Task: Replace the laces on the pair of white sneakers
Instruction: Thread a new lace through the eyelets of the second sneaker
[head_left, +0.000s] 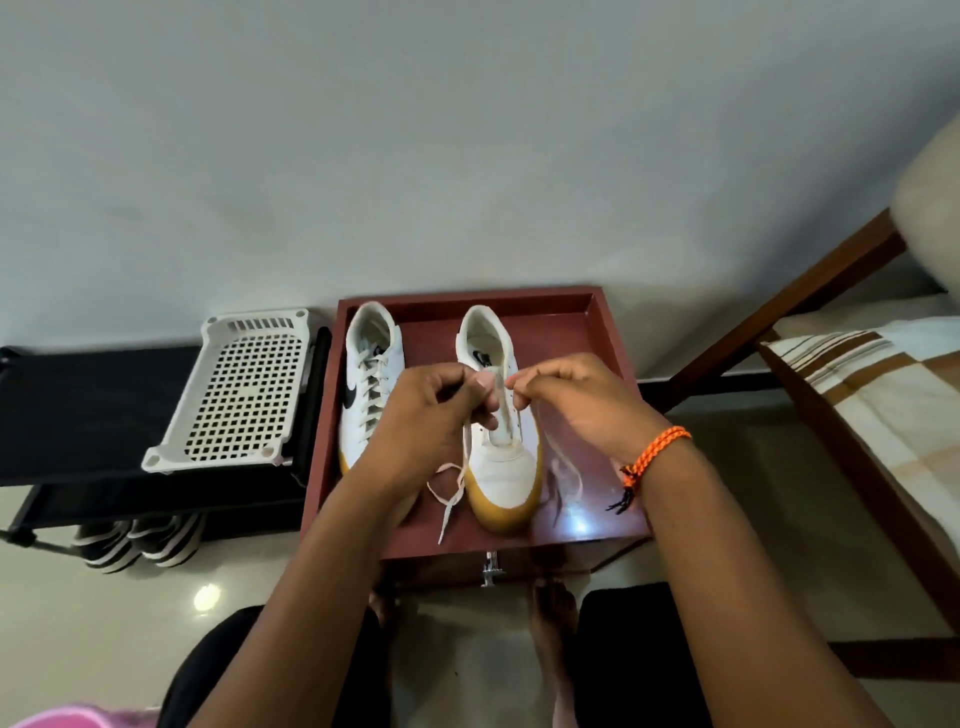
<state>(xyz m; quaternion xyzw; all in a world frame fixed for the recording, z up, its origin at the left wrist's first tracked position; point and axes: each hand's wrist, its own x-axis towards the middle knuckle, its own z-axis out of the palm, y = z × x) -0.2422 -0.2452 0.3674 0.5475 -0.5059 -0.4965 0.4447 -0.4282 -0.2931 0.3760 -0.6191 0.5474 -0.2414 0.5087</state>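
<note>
- The bed (878, 395), with its brown wooden frame and striped sheet, fills the right side; a strip of pale floor separates it from the red table.
- A black shoe rack (78, 415) stands on the left, touching the table's left edge, with a white perforated plastic tray (244, 389) lying tilted on top.
- The red-brown table (597, 364) has a raised rim on all sides and stands against the wall.
- The left sneaker (371, 374) is laced and lies near the left rim.
- The right sneaker (501, 467) sits mid-table, toe toward the person, its eyelets mostly unlaced.
- The left hand (431, 415) has its fingers curled, pinching the lace (449, 499) over that shoe's tongue.
- The right hand (576, 400) pinches the lace's other side; an orange braided bracelet (655, 453) circles its wrist.
- Loose lace ends trail on the tabletop on both sides of the toe, inside the front rim.
</note>
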